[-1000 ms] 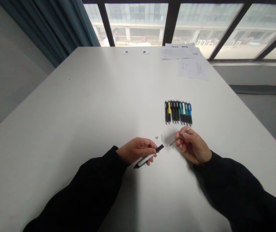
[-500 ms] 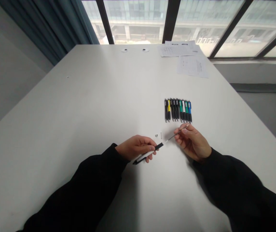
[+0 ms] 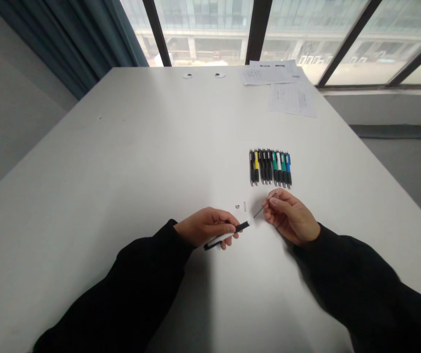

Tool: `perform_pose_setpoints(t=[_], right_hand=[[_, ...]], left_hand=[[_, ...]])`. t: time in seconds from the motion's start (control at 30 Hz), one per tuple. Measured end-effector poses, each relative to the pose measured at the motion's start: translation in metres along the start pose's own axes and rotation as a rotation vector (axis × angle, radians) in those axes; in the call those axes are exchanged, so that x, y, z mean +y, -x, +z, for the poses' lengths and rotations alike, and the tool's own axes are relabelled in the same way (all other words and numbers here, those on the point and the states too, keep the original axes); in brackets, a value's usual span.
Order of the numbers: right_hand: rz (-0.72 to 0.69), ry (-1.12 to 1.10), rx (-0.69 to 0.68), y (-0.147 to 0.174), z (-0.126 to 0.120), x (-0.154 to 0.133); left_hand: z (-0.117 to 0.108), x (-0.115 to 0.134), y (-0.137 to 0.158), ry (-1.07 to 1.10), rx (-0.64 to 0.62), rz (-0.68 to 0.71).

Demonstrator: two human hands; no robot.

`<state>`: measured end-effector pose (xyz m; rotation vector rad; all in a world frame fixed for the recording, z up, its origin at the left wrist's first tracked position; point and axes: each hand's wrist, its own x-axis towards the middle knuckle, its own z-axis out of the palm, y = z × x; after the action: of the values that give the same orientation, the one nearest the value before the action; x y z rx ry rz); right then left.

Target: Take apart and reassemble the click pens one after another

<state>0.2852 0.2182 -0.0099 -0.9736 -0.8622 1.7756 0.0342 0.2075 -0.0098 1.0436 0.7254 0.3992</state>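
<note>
My left hand [image 3: 214,227] is closed around the body of a white pen [image 3: 220,239] with a black grip. The pen's open front end points right and slightly up. Between the thumb and fingers of my right hand [image 3: 291,215] is a thin pen refill [image 3: 260,211]. Its lower tip is just off the pen's open end, with a small gap between them. Two small parts lie on the table just above the pen: a tiny shiny metal piece [image 3: 237,206] and a short, thin, pale piece [image 3: 245,206] that may be a spring.
A row of several pens [image 3: 270,167], black, yellow, green, white and blue, lies beyond my right hand. Printed papers [image 3: 293,99] rest at the table's far right corner. Two round cable holes [image 3: 220,75] are near the far edge of the white table [image 3: 151,147].
The refill has tilted a little steeper in my right hand, and its upper end is closer to the fingers. My left hand and the pen have hardly moved; the view has shifted slightly.
</note>
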Motion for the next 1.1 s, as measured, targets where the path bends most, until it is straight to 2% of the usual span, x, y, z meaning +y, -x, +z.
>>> perform_pose_setpoints(t=[0.17, 0.23, 0.33, 0.47, 0.63, 0.9, 1.1], right_hand=[[-0.060, 0.058, -0.023, 0.002, 0.001, 0.001], [-0.091, 0.095, -0.028, 0.004, 0.001, 0.002], [-0.123, 0.262, -0.092, 0.008, 0.001, 0.004], [-0.138, 0.506, -0.211, 0.013, 0.006, 0.005], [-0.195, 0.469, -0.211, 0.014, 0.008, 0.006], [-0.107, 0.571, -0.192, 0.015, 0.005, 0.007], [-0.172, 0.572, -0.199, 0.014, 0.006, 0.009]], left_hand=[[0.000, 0.001, 0.000, -0.006, -0.032, -0.005], [0.001, 0.001, -0.001, -0.014, -0.008, 0.009], [0.001, -0.001, -0.003, -0.022, 0.056, 0.034], [0.001, -0.002, -0.004, -0.022, 0.045, 0.036], [0.002, 0.001, -0.004, -0.001, 0.038, 0.034], [0.001, 0.003, -0.003, -0.096, 0.045, 0.015], [0.002, 0.006, -0.003, -0.131, 0.079, 0.022]])
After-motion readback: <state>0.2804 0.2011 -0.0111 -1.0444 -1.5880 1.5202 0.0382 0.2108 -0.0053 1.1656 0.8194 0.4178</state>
